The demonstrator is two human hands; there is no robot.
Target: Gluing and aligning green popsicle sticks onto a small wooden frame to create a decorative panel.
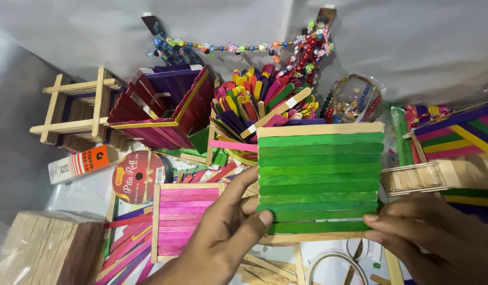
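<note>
A crowded desk (pixel 80 198) with a pale top carries heaps of craft sticks, and a grey cloth backdrop (pixel 402 47) hangs behind its far edge. Near the front edge, both hands hold up a green stick panel (pixel 319 182) framed in plain wood. The left hand (pixel 223 237) has its grip clamped on the panel's lower left edge, thumb on the face; the right hand (pixel 434 237) has its grip pressed on the lower right edge. Just left of the panel a pink stick panel (pixel 187 219) lies flat on loose coloured sticks. Behind stand a cup of mixed coloured sticks (pixel 259 105), a purple-red stick box (pixel 164 108) and a plain wooden lattice tower (pixel 77 108) toward the far left corner. Bead strings (pixel 238 48) hang on the cloth. A ribbon roll (pixel 139 177) lies left of centre.
</note>
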